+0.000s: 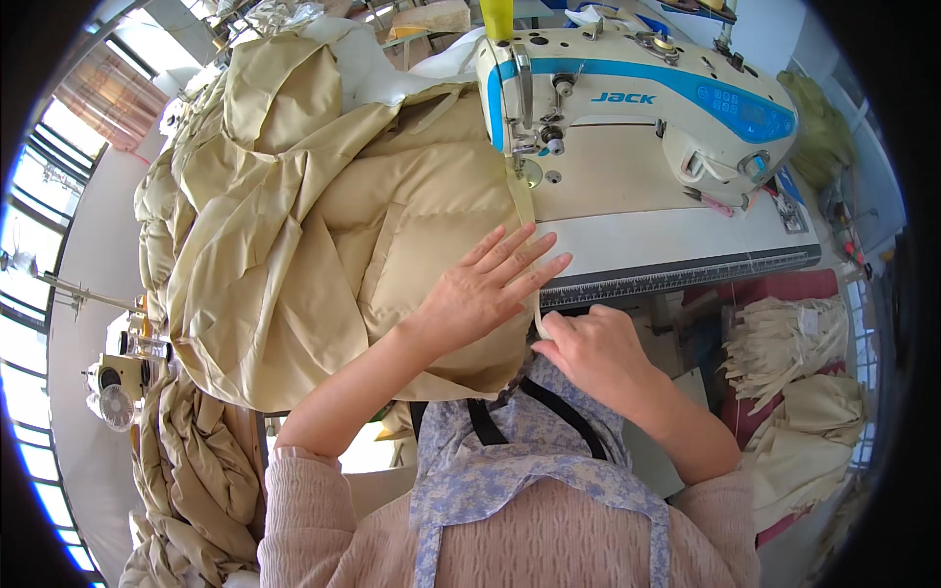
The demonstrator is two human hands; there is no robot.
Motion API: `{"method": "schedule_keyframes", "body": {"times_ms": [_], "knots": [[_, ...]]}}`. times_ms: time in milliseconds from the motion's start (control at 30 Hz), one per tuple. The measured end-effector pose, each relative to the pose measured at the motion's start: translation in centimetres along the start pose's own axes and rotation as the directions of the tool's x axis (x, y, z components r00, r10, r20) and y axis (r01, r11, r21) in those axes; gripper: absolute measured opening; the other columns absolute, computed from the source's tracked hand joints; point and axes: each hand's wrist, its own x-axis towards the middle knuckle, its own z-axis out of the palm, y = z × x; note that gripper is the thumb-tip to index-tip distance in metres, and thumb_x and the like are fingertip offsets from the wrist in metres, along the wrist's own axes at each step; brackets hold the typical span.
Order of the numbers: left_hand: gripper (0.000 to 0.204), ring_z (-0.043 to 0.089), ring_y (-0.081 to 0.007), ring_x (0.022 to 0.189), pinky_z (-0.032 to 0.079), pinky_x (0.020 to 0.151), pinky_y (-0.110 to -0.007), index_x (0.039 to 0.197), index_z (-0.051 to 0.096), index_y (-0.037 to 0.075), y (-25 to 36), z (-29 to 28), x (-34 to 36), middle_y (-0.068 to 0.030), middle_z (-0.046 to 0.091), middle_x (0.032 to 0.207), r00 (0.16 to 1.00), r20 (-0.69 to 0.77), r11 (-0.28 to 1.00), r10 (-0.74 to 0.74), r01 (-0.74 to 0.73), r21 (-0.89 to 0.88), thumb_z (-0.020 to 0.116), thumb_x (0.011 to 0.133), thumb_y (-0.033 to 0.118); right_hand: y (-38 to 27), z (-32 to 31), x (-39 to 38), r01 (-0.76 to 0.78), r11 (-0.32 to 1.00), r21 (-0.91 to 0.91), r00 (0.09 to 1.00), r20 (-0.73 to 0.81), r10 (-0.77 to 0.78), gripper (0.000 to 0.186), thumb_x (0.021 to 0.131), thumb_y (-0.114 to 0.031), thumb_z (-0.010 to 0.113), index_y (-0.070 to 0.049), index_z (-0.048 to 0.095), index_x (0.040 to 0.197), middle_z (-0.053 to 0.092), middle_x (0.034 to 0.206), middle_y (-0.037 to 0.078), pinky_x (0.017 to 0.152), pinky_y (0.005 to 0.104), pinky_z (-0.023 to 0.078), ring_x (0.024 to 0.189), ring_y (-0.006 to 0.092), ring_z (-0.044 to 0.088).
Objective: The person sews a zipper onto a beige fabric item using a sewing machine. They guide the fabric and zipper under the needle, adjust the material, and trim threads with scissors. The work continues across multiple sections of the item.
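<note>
While the left hand (472,300) lies flat, fingers loosely spread, on a tan, padded fabric panel (431,230), the right hand (596,355) curls its fingers at the panel's right edge, perhaps pinching it, though the tips are partly hidden. From there the edge runs lengthwise away past the left fingertips, along a narrow pale-yellow strip (521,201), to the white-and-blue sewing machine (627,103), the left hand being nearer. The white worktop (637,240) extends rightward.

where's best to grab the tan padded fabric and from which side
Pinch the tan padded fabric along its right edge, probably coming from the near right: there it's fairly straight, beside a pale strip, while the body is puffy and folded. The right hand is curled at that edge.
</note>
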Motion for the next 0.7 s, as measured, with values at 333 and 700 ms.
{"method": "schedule_keyframes", "body": {"times_ms": [333, 700], "knots": [[0.035, 0.071, -0.0271, 0.089, 0.056, 0.083, -0.031, 0.134, 0.066, 0.006, -0.4, -5.0, 0.7, -0.0140, 0.074, 0.117, 0.925, -0.182, 0.903, -0.334, 0.259, -0.342, 0.064, 0.099, 0.002, 4.6, 17.5, -6.1, -0.387, 0.223, 0.895, 0.835, 0.237, 0.497, 0.042, 0.103, -0.028, 0.067, -0.003, 0.061, 0.136, 0.069, 0.128, 0.013, 0.096, 0.0307, 0.053, 0.115, 0.0181, 0.067], [0.040, 0.062, -0.0295, 0.130, 0.059, 0.095, -0.037, 0.128, 0.066, 0.002, 5.9, 2.0, -5.8, -0.0131, 0.064, 0.138, 0.997, -0.067, 0.999, -0.047, 0.047, 0.007, 0.068, 0.088, 0.007, -5.0, 9.9, -8.8, -0.680, -0.279, 0.678, 0.700, 0.713, 0.026, 0.032, 0.099, -0.025, 0.073, -0.001, 0.072, 0.119, 0.074, 0.104, 0.006, 0.068, 0.0269, 0.058, 0.083, 0.0103, 0.068]]}}
